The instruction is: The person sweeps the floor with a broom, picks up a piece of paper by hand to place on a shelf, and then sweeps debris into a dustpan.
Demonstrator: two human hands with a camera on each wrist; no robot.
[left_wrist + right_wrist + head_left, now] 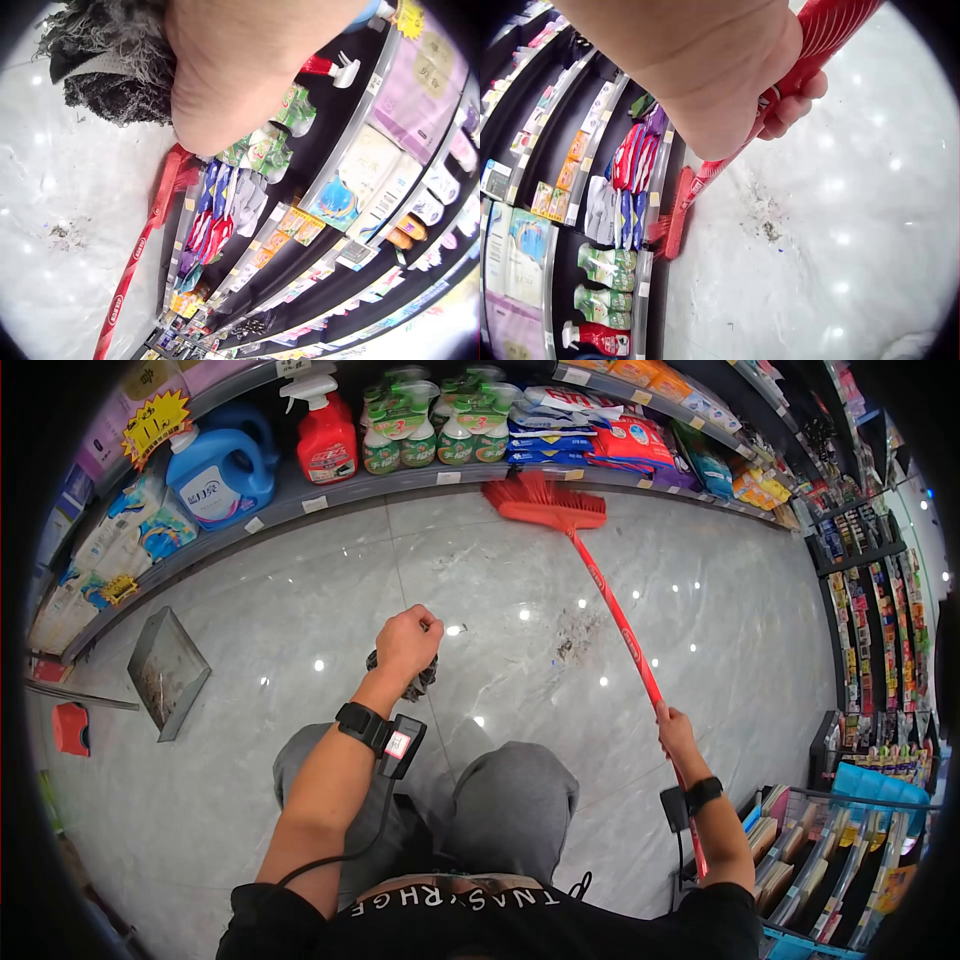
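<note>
My left hand [408,645] is curled over the floor in front of my knees, gripping a dark grey, frayed rag [112,64] that hangs below it. Most of the rag hides behind the hand in the head view. The right hand [678,735] grips the red handle of a broom [620,615], its fingers wrapped round the shaft in the right wrist view. The broom's head [550,510] lies at the foot of the shelf, bristles toward the shelf edge. Between the hands, nearer the broom, a small patch of dirt [572,638] is scattered on the floor.
A metal dustpan [168,672] with debris in it sits on the glossy tiled floor at left, near a red object [71,728]. Stocked shelves [400,482] curve across the front and right. A wire basket [830,860] of packets stands by my right arm.
</note>
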